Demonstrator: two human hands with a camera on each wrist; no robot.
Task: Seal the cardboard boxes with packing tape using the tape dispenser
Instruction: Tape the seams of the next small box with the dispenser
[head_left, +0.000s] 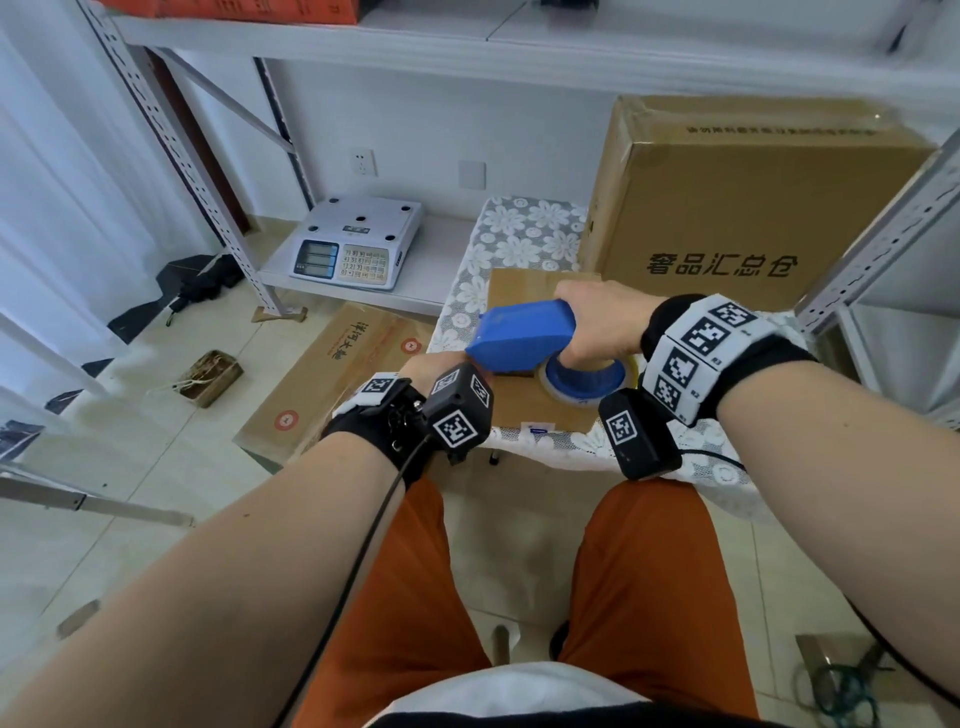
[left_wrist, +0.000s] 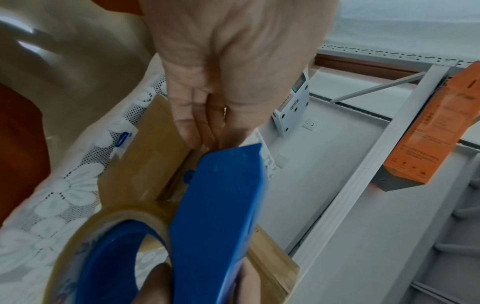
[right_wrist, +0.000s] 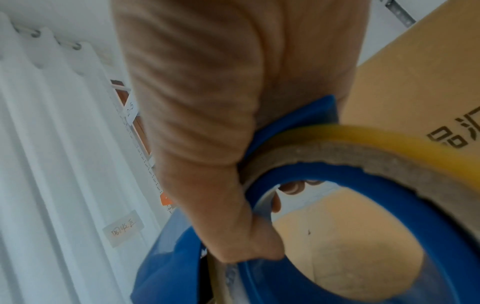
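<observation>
- On the lace-covered tabletop (head_left: 524, 228), just in front of the large printed carton (head_left: 727, 208), lies the small cardboard box (head_left: 524, 291) I am sealing; a flattened carton (head_left: 332, 374) lies on the floor to its left.
- My right hand (head_left: 597, 327) is wrapped round the blue tape dispenser (head_left: 519, 332), fingers curled through its hub; the tape roll (head_left: 587, 379) sits low over the near part of the box top.
- My left hand (left_wrist: 221, 82) has its fingers straight and pressed together, tips at the box's edge beside the dispenser's nose. Whether they pin a tape end I cannot tell.
- Risk, as I judge it: the box is light and only my fingertips steady it, so a pull on the dispenser may drag it across the lace cloth.
- Risk: my left fingertips (left_wrist: 192, 135) lie close to the dispenser's cutting end; a slip could nick them.
- Risk: a slanted stroke would lay tape off the seam or wrinkle it.
</observation>
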